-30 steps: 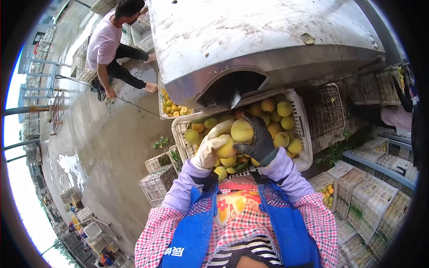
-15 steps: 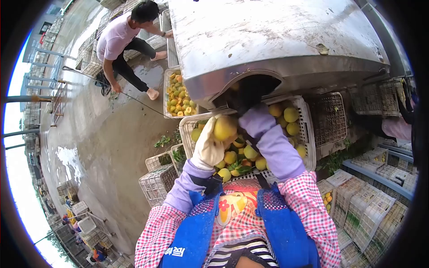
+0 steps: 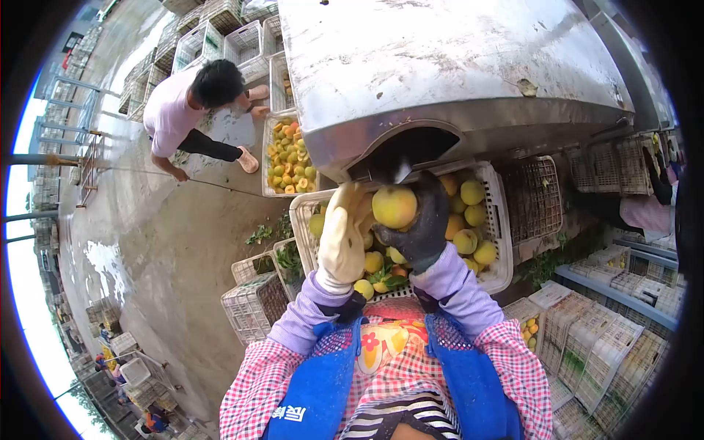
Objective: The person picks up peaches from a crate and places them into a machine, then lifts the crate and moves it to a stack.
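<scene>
Below the metal machine's opening (image 3: 405, 152), a large yellow-green peach (image 3: 394, 206) rests in my right hand (image 3: 424, 227), which wears a black glove with its fingers curled round the fruit's side and underside. My left hand (image 3: 345, 236), in a cream glove, is beside the peach on its left; its fingertips are partly hidden, and whether it touches the fruit is unclear. Both hands are over a white crate (image 3: 501, 242) of peaches and green leaves (image 3: 383, 276). Something small and shiny shows at the opening, just above the black glove.
The metal machine (image 3: 455, 59) spans the top. Left of it stands a crate of cut peaches (image 3: 290, 158), near a bending person (image 3: 176, 117) holding a thin rod. Stacked crates (image 3: 587, 330) stand at the right, others (image 3: 253, 304) at lower left.
My right hand has come back out of the machine's opening and is now at the peach. My left hand's fingers have shifted to its left side. The other person has bent lower towards the crates.
</scene>
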`<state>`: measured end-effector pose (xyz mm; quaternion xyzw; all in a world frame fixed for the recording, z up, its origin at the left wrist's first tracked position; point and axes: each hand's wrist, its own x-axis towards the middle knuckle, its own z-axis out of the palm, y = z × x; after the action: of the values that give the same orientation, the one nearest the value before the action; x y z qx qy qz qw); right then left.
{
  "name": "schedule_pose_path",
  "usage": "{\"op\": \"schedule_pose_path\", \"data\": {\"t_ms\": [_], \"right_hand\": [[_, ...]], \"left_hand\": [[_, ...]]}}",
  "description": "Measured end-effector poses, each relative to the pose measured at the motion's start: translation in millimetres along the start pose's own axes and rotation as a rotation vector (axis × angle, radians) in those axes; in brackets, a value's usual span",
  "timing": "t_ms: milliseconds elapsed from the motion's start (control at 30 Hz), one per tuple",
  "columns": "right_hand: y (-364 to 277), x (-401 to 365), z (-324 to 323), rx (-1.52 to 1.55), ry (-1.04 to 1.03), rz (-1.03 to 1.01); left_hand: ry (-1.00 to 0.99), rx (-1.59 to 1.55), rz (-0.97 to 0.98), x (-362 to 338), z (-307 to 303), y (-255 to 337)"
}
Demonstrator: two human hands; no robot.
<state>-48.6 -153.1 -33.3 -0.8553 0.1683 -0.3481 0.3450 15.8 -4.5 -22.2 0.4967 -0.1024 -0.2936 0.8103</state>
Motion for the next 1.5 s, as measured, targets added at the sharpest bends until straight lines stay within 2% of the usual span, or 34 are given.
{"op": "schedule_pose_path", "data": {"t_ms": [33, 67, 133, 167, 267, 300, 367, 400, 433, 467, 533, 667, 767, 800, 867, 900, 967, 1000, 1033, 1100, 1167, 1200, 1267, 1300, 1333, 1433, 1467, 1500], "right_hand": [[0, 5, 2, -0.061, 0.027, 0.012], [11, 12, 12, -0.092, 0.085, -0.065], [19, 40, 37, -0.233, -0.033, 0.042], [22, 49, 47, -0.304, -0.097, 0.103], [36, 68, 63, -0.118, 0.027, 0.071], [41, 69, 63, -0.066, 0.067, 0.067], [52, 60, 51, -0.010, 0.085, 0.052], [57, 51, 41, -0.001, 0.063, 0.043], [63, 27, 8, -0.030, -0.027, 0.034], [73, 9, -25, -0.058, -0.120, 0.022], [132, -45, -63, -0.272, -0.339, 0.210], [195, -84, -98, -0.674, -0.352, 0.161], [252, -78, -77, -0.854, -0.385, 0.082], [283, -84, -65, -0.935, -0.399, 0.048], [325, -82, -43, -1.059, -0.463, 0.015], [320, -70, -40, -1.033, -0.523, 0.038], [293, -38, -40, -0.877, -0.657, 0.146], [276, -28, -46, -0.706, -0.673, 0.215], [255, -21, -51, -0.502, -0.671, 0.290], [201, -17, -63, 0.014, -0.643, 0.434], [139, -21, -68, 0.466, -0.672, 0.570], [115, -24, -67, 0.549, -0.682, 0.582], [78, -33, -62, 0.620, -0.640, 0.573], [69, -39, -58, 0.578, -0.543, 0.515], [59, -43, -58, 0.511, -0.440, 0.498], [21, -49, -51, 0.294, -0.370, 0.370], [15, -51, -45, 0.132, -0.319, 0.242], [11, -47, -35, 0.090, -0.229, 0.196]], "left_hand": [[0.035, -0.036, -0.054, -3, -4, 0], [0.082, -0.105, -0.136, -6, -9, -3], [0.150, -0.175, -0.238, -8, -20, -14], [0.160, -0.128, -0.242, -9, -26, -24], [0.185, 0.080, -0.285, -5, -34, -53], [0.206, 0.234, -0.205, 0, -43, -80], [-0.050, 0.962, 0.110, 1, -49, -106], [-0.192, 1.015, -0.046, 6, -47, -116], [-0.271, 1.167, 0.050, -4, -49, -138], [-0.401, 1.284, -0.010, -10, -43, -149], [-0.670, 1.469, -0.065, -19, -39, -179], [-0.743, 1.867, 0.118, -28, -32, -230], [-0.837, 1.696, -0.326, -4, -10, -195], [-0.720, 1.646, -0.164, -4, -15, -183], [-0.497, 1.036, -0.533, 10, -53, -221], [-0.733, 1.329, -0.391, 16, -58, -208], [-1.121, 1.922, 0.149, 28, -67, -180], [-0.867, 1.252, -0.228, 28, -58, -142], [-0.571, 0.563, -0.513, 26, -53, -115], [-0.545, 0.632, -0.262, 24, -54, -110], [-0.535, 0.604, -0.132, 13, -39, -89], [-0.552, 0.547, -0.115, 12, -11, -53], [-0.538, 0.275, -0.338, 5, -14, -52], [-0.512, 0.146, -0.448, 1, -15, -52], [-0.478, 0.118, -0.452, 1, -13, -47], [-0.474, 0.635, 0.120, -4, -2, -20], [-0.437, 0.531, 0.090, -5, 0, -18], [-0.384, 0.436, 0.041, -4, 3, -15]]}}
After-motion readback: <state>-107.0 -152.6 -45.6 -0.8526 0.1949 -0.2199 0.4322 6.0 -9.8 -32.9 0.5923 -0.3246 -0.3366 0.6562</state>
